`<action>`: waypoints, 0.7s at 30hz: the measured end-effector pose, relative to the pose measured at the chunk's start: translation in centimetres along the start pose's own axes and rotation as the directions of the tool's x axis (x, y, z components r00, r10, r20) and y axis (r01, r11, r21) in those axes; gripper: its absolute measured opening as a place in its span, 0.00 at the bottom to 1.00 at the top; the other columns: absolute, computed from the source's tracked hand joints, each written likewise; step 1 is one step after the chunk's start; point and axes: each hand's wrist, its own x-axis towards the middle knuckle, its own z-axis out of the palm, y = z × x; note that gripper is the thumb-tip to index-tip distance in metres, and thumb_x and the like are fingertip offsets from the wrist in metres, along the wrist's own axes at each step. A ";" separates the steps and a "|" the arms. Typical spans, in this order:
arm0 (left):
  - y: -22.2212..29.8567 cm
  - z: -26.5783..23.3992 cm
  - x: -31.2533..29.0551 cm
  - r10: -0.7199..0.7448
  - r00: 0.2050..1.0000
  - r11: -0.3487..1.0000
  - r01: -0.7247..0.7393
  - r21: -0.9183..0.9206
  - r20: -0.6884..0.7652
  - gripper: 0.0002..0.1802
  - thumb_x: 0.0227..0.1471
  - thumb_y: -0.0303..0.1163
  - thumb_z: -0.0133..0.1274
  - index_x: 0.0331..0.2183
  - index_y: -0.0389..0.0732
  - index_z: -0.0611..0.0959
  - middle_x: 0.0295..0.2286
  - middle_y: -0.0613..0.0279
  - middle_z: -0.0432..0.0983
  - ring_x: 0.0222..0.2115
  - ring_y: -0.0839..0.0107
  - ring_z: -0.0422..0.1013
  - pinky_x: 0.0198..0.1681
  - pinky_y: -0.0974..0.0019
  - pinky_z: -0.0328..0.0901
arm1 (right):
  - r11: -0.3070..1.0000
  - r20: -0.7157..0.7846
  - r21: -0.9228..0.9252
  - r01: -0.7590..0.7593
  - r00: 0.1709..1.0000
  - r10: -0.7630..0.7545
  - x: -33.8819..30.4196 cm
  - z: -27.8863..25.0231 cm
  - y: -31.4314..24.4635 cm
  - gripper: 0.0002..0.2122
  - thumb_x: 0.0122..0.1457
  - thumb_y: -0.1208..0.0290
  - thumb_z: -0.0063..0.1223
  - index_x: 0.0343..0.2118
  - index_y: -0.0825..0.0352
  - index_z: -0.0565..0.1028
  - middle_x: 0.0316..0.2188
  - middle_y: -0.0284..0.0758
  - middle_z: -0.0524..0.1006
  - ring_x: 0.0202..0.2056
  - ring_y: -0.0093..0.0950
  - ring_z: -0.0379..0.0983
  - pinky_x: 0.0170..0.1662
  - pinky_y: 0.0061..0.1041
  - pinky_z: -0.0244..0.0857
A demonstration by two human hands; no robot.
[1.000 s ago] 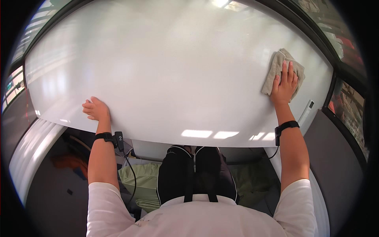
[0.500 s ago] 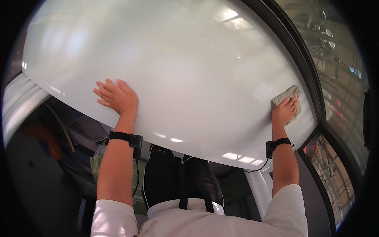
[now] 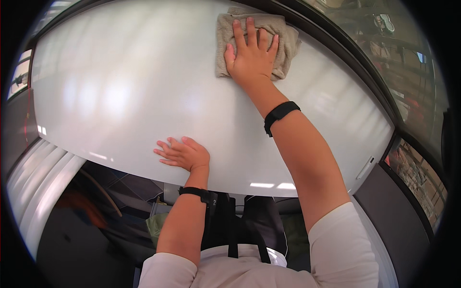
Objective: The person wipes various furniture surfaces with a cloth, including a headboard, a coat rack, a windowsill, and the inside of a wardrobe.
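My right hand (image 3: pixel 252 60) lies with spread fingers on a folded beige cloth (image 3: pixel 285 36), pressing it against the white tabletop (image 3: pixel 144 62) close to the dark far edge. The cloth shows a ribbed weave, with loose folds at its right side. Nearer to me and further left, my left hand (image 3: pixel 185 154) rests on the same white surface, its fingers apart and nothing in it. Both wrists wear black straps; the left one carries a small black module (image 3: pixel 207 198).
A dark frame (image 3: pixel 336 33) runs along the far and right edges, with glass panes (image 3: pixel 398 62) beyond it. Grey panels (image 3: pixel 391 206) stand at the right. White ribbed folds (image 3: pixel 45 177) hang at the left. Under the near edge sits a green item (image 3: pixel 156 225).
My right hand has carried the cloth from the right end to the far edge, leftward and away from me. My left hand stays flat on the surface, and the view has shifted.
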 end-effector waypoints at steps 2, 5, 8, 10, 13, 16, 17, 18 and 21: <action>0.0 0.2 0.0 0.013 1.000 1.000 -0.013 -0.012 -0.006 0.25 0.57 0.36 0.39 0.53 0.34 0.58 0.58 0.39 0.45 0.62 0.34 0.33 0.59 0.31 0.29 | 1.000 -0.018 0.024 0.005 1.000 -0.004 0.9 0.1 -1.2 0.27 0.57 0.54 0.41 0.60 0.52 0.62 0.62 0.33 0.58 0.59 0.39 0.53 0.63 0.55 0.33; -0.2 0.5 0.0 0.008 1.000 1.000 -0.008 -0.019 -0.005 0.25 0.58 0.37 0.39 0.53 0.34 0.58 0.58 0.40 0.45 0.62 0.35 0.32 0.60 0.32 0.29 | 0.996 -0.049 0.081 0.024 0.999 -0.020 1.5 -0.1 -0.6 0.26 0.57 0.54 0.44 0.60 0.50 0.62 0.61 0.33 0.60 0.59 0.39 0.53 0.63 0.53 0.36; -1.1 1.2 0.2 -0.058 0.998 0.998 0.058 0.020 0.012 0.26 0.59 0.40 0.37 0.54 0.35 0.59 0.60 0.42 0.42 0.63 0.40 0.33 0.61 0.35 0.31 | 0.952 -0.107 0.229 0.205 0.977 -0.184 0.9 0.1 2.2 0.26 0.55 0.53 0.45 0.58 0.51 0.65 0.60 0.33 0.60 0.58 0.37 0.55 0.64 0.50 0.36; -1.4 1.2 0.5 -0.115 0.993 0.993 0.114 0.033 0.033 0.27 0.61 0.43 0.35 0.54 0.35 0.61 0.61 0.44 0.42 0.63 0.43 0.33 0.61 0.37 0.32 | 0.929 -0.117 0.258 0.264 0.963 -0.242 -0.2 -0.5 6.3 0.25 0.55 0.53 0.46 0.57 0.51 0.66 0.60 0.32 0.61 0.57 0.36 0.56 0.64 0.48 0.38; -0.7 0.9 0.6 -0.135 0.990 0.990 0.137 -0.032 0.048 0.31 0.61 0.46 0.33 0.58 0.34 0.56 0.60 0.53 0.51 0.62 0.48 0.39 0.62 0.41 0.34 | 0.912 -0.118 0.276 0.303 0.952 -0.281 -3.8 -2.4 15.2 0.25 0.54 0.53 0.48 0.56 0.49 0.67 0.59 0.31 0.63 0.56 0.36 0.58 0.63 0.45 0.43; -2.3 1.9 1.6 -0.100 0.995 0.992 0.102 0.071 -0.030 0.33 0.59 0.49 0.36 0.57 0.36 0.58 0.52 0.61 0.62 0.56 0.63 0.53 0.58 0.47 0.45 | 0.932 -0.120 0.241 0.269 0.962 -0.247 -7.5 -4.9 25.7 0.24 0.53 0.53 0.48 0.55 0.48 0.68 0.58 0.31 0.64 0.56 0.36 0.58 0.62 0.45 0.46; -3.4 1.9 2.4 -0.124 0.992 0.990 0.126 0.064 -0.027 0.29 0.59 0.51 0.38 0.53 0.39 0.64 0.52 0.62 0.63 0.55 0.63 0.55 0.57 0.50 0.47 | 0.935 -0.103 0.240 0.262 0.964 -0.243 -9.1 -5.9 29.1 0.24 0.53 0.53 0.48 0.55 0.47 0.68 0.58 0.31 0.65 0.56 0.36 0.58 0.62 0.45 0.46; -4.1 1.9 2.9 -0.156 0.988 0.987 0.156 0.043 -0.009 0.27 0.58 0.52 0.39 0.49 0.41 0.67 0.51 0.62 0.63 0.54 0.64 0.56 0.56 0.55 0.49 | 0.947 -0.097 0.216 0.238 0.970 -0.222 -10.9 -6.9 33.1 0.24 0.53 0.53 0.48 0.55 0.47 0.68 0.58 0.31 0.65 0.56 0.36 0.58 0.62 0.45 0.46; -6.6 -1.1 5.8 -0.282 0.958 0.806 0.270 -0.526 0.059 0.20 0.58 0.40 0.44 0.49 0.41 0.69 0.49 0.53 0.60 0.45 0.61 0.67 0.49 0.59 0.66 | 0.980 -0.076 0.169 0.110 0.992 -0.098 -14.8 -9.5 43.5 0.23 0.55 0.53 0.46 0.56 0.46 0.67 0.57 0.30 0.65 0.55 0.37 0.59 0.62 0.44 0.45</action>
